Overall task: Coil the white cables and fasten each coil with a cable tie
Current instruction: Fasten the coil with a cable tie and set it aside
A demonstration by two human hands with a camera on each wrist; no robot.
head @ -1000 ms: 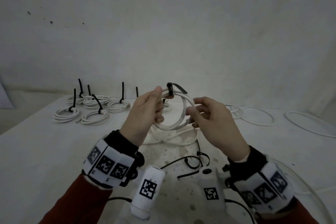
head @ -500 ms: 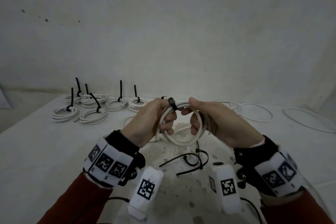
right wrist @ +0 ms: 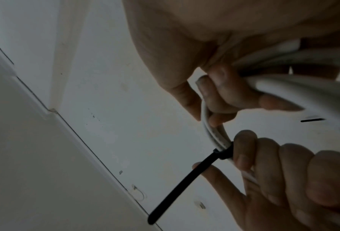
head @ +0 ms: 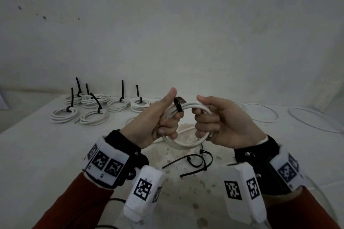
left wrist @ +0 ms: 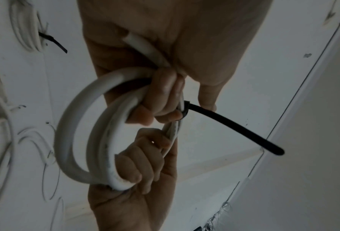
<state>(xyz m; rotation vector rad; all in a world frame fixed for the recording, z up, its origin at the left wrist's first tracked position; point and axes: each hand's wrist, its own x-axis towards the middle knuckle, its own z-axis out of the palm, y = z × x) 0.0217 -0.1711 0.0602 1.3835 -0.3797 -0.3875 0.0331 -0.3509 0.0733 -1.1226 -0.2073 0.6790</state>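
Holding: white round-section cable coil [head: 183, 140] in the air above the white table [head: 37, 147]
Left hand [head: 156, 122]: fingers wrapped round coil beside black plastic cable tie [head: 178, 105]
Right hand [head: 217, 122]: fingers curled round opposite side
Handling: looks light, springy; grip strands either side of tie

We face a plain pale wall [head: 167, 24] with a few dark specks, over a whitish table [head: 37, 154], stained near us. Light seems dim, perhaps indoor.

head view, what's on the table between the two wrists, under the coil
In the head view, loose black cable ties lie on the stained table between the wrists, below the white coil held by the left hand and right hand.
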